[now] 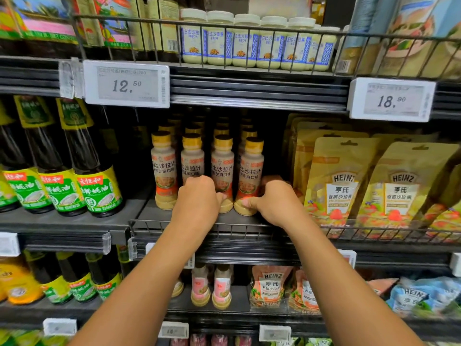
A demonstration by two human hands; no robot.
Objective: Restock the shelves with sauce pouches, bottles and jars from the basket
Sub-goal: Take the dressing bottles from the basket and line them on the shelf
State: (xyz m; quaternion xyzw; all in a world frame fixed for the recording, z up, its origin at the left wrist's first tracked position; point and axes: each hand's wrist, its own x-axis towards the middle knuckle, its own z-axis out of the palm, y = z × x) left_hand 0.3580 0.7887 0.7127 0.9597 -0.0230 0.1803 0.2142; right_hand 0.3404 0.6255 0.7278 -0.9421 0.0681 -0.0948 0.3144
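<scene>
Bottles stand in rows just behind the rail. Reaching over the rail, the left hand curls round the second bottle; the right hand clasps the fourth bottle low, thumb across its base.

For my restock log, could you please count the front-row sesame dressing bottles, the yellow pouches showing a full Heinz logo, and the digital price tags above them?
Sesame dressing bottles: 4
Yellow Heinz pouches: 2
Digital price tags: 2
Total: 8
</scene>
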